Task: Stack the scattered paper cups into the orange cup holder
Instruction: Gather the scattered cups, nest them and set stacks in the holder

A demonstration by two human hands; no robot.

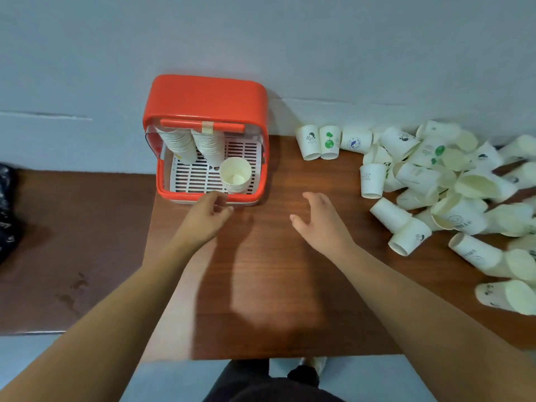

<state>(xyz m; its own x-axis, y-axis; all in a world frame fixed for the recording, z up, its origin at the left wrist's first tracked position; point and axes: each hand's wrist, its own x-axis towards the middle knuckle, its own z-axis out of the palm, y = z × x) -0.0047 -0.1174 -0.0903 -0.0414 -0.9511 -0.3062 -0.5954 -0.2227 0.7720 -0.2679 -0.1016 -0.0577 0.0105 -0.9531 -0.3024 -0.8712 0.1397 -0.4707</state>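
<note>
While cups (pixel 417 175) lie scattered (mostly tipped), holder (pixel 203 100) holds three stacks (pixel 235 177).
Left hand (pixel 207 214) curls loosely, empty; right hand (pixel 320 220) spreads.

Plain pale grey-blue wall (pixel 261 39) across the whole top, crossed low down by a faint horizontal seam (pixel 43 115). Pushed up against it, a surface (pixel 261 256) of reddish-brown wood grain, smooth and slightly glossy, with a straight near edge. To the left, a darker brown panel (pixel 72 227), seemingly lower, marked with a few dark stains (pixel 72 291). At the far left edge, a black crumpled thing (pixel 5 210), cut off and not identifiable. Below, pale grey-blue floor (pixel 179 378). Soft, even light from above; blurred shadows on the wood.
</note>
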